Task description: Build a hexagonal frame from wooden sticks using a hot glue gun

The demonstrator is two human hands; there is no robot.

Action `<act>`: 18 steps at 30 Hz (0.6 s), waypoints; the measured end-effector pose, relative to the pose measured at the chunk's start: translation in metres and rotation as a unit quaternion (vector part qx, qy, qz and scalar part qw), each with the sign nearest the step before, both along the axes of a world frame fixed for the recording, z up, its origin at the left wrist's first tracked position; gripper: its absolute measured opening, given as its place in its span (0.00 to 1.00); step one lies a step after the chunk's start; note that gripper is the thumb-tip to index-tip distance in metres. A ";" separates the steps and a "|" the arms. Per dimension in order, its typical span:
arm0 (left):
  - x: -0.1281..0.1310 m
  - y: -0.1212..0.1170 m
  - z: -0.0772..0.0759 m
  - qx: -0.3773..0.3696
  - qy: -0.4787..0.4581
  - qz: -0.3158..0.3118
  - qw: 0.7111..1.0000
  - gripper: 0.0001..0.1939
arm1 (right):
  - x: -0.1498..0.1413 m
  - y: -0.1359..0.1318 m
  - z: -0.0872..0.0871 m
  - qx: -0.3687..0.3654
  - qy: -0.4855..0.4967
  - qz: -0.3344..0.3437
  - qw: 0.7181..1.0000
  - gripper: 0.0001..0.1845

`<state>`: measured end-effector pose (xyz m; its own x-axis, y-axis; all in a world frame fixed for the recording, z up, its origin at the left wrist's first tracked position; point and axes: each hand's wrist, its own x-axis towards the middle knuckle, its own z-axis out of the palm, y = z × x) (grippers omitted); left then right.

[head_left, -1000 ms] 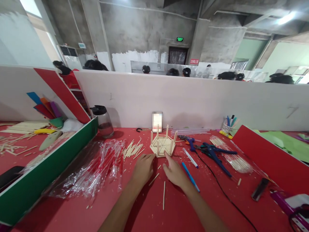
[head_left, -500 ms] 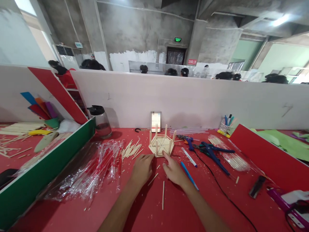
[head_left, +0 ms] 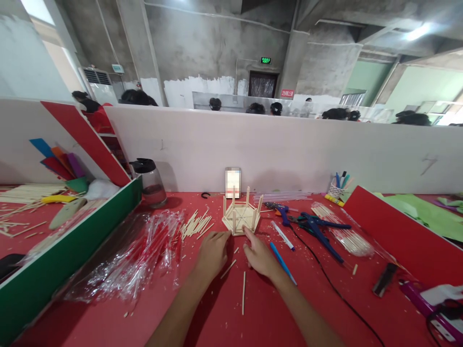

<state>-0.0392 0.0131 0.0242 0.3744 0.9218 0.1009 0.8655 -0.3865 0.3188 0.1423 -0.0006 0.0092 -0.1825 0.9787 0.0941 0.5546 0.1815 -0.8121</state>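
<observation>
A hexagonal wooden stick model [head_left: 246, 222] rests on the red table, with several short posts standing upright around its flat base. My left hand [head_left: 213, 253] is closed, its fingertips at the front left edge of the base. From the front right, my right hand [head_left: 262, 255] reaches in with its index finger stretched onto the base and its thumb apart. Any grip beneath the fingers is hidden. Between my forearms lies a loose thin stick [head_left: 243, 293], and a shorter stick [head_left: 228, 269] lies beside my left hand.
Cut sticks [head_left: 197, 224] and clear plastic wrapping [head_left: 126, 260] lie to the left, near a glass jug [head_left: 154, 185]. A glue gun [head_left: 282, 210], blue-handled cutters [head_left: 323, 231], a white marker [head_left: 283, 235] and a blue pen [head_left: 282, 263] lie right. A phone [head_left: 232, 180] leans against the divider.
Both hands stay at the model's base in nearly the same pose. The whole view has shifted very slightly; nothing was picked up or let go.
</observation>
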 end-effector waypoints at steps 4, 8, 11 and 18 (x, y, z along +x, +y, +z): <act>0.001 -0.001 0.002 -0.003 0.003 0.004 1.000 0.31 | 0.000 0.001 -0.002 0.003 -0.005 -0.003 1.000 0.35; 0.002 -0.002 0.005 -0.007 0.012 0.008 1.000 0.30 | 0.001 0.002 -0.004 0.003 -0.008 -0.002 1.000 0.36; 0.002 -0.002 0.004 -0.004 0.013 0.008 1.000 0.31 | 0.000 0.001 -0.003 -0.004 -0.011 -0.004 1.000 0.36; 0.000 -0.002 -0.001 0.004 0.013 0.008 1.000 0.31 | -0.001 -0.003 0.004 -0.006 -0.007 -0.004 1.000 0.36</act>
